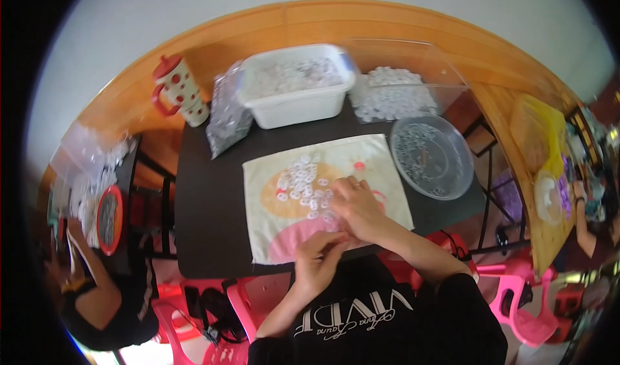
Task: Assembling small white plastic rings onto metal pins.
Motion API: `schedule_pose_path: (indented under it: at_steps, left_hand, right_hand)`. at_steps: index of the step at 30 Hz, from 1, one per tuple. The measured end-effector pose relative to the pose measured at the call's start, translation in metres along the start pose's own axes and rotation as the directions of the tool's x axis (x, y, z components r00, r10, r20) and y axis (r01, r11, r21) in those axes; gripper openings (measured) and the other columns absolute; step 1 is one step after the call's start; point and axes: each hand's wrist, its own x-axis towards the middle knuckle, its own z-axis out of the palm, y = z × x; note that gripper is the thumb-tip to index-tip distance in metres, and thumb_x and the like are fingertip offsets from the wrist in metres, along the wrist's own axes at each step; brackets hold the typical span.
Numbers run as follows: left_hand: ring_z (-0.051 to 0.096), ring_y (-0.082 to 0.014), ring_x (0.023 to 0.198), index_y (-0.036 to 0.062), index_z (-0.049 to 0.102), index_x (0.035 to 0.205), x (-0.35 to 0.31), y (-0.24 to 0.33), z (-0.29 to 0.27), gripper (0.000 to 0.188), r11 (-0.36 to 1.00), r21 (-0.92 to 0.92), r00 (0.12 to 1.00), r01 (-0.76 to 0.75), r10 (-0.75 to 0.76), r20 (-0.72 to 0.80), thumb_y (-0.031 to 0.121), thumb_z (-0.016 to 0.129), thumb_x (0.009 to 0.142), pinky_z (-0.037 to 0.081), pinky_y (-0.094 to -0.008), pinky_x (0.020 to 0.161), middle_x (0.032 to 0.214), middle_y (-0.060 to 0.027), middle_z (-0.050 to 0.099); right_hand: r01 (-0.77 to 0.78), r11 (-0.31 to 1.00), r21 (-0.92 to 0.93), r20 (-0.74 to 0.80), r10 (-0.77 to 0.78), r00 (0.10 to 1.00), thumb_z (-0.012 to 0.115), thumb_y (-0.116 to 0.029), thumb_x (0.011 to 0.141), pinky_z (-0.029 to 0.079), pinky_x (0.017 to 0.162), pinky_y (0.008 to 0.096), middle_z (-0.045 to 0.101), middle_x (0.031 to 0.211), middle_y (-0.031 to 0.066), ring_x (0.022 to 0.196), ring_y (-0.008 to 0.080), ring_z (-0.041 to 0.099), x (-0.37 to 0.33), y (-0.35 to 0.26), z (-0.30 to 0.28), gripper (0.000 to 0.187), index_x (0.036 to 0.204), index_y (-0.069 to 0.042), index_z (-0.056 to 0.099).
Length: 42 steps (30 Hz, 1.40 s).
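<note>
Near the front edge of a pale patterned cloth (263, 190), my left hand (315, 256) is closed in a pinch, thumb against fingers. What it pinches, if anything, is too small to make out. My right hand (359, 205) is just beyond it, over the cloth, its fingers curled down beside a loose pile of small white oval pieces (302, 179) with dark holes. The fingertips of that hand are partly hidden, and I cannot make out anything in them. Several of the white pieces lie right by its fingers.
Behind the cloth stand a white tub (300, 110) of white pieces, a grey plastic bag (229, 116) and a clear tray (445, 81) of round white pieces. A clear bowl (455, 184) with small metal parts is at right, a spotted tumbler (183, 93) at back left. People sit at both sides.
</note>
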Motion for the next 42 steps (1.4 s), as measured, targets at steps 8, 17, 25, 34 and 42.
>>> schedule_pose_path:
  at_steps: [8, 17, 25, 34, 42]
  left_hand:
    - [0.059, -0.0111, 0.072, -0.0011, 0.069, 0.102, 0.022, 0.002, -0.004, 0.024, 0.976, 0.040, 0.952, -0.212, 0.216, -0.215, -0.011, 0.068, 0.081, 0.047, -0.0218, 0.065, 0.090, -0.0073, 0.064]
    - [0.063, -0.0134, 0.075, -0.0036, 0.067, 0.104, 0.026, -0.001, 0.019, 0.025, 0.962, -0.245, 0.992, -0.118, 0.125, 0.013, -0.016, 0.061, 0.083, 0.052, -0.0227, 0.065, 0.092, -0.0101, 0.063]
    - [0.058, -0.0107, 0.083, -0.0034, 0.067, 0.104, 0.025, -0.011, 0.021, 0.024, 0.990, -0.011, 0.990, -0.138, 0.138, -0.015, -0.015, 0.058, 0.085, 0.049, -0.0203, 0.067, 0.092, -0.0053, 0.056]
    - [0.056, -0.0079, 0.068, -0.0009, 0.067, 0.097, 0.022, -0.012, 0.030, 0.018, 0.988, -0.109, 0.994, -0.113, 0.113, -0.007, -0.012, 0.057, 0.088, 0.045, -0.0195, 0.060, 0.092, -0.0049, 0.058]
    - [0.059, -0.0086, 0.069, -0.0019, 0.066, 0.097, 0.018, -0.015, 0.029, 0.016, 0.983, -0.181, 0.999, -0.008, -0.001, -0.050, -0.011, 0.055, 0.091, 0.048, -0.0198, 0.060, 0.092, -0.0065, 0.061]
  right_hand:
    - [0.074, 0.804, 0.591, -0.044, -0.059, 0.997, 0.064, -0.003, 0.083, 0.042, 0.070, 0.0417, 0.052, 0.087, 0.0135, 0.084, 0.0349, 0.055, -0.015, -0.011, -0.024, 0.011, 0.088, -0.003, 0.054]
    - [0.059, 0.806, 0.589, -0.139, 0.029, 0.990, 0.064, -0.001, 0.085, 0.046, 0.068, 0.0382, 0.058, 0.083, 0.0122, 0.079, 0.0327, 0.059, -0.041, 0.016, -0.061, 0.008, 0.092, -0.002, 0.059]
    - [-0.368, 0.928, -0.055, 0.039, 0.370, 0.928, 0.069, 0.000, 0.071, 0.048, 0.070, 0.0432, 0.060, 0.085, 0.0130, 0.083, 0.0348, 0.061, -0.094, 0.146, -0.128, 0.018, 0.088, -0.003, 0.064]
    - [-0.262, 0.945, -0.194, 0.220, 0.302, 0.928, 0.063, -0.003, 0.075, 0.050, 0.075, 0.0446, 0.061, 0.089, 0.0122, 0.088, 0.0341, 0.061, -0.084, 0.146, -0.103, 0.005, 0.079, -0.004, 0.061]
    - [-0.191, 0.927, -0.323, 0.275, 0.285, 0.918, 0.057, -0.001, 0.075, 0.050, 0.075, 0.0454, 0.063, 0.084, 0.0126, 0.084, 0.0364, 0.063, -0.073, 0.144, -0.104, 0.008, 0.081, -0.004, 0.061]
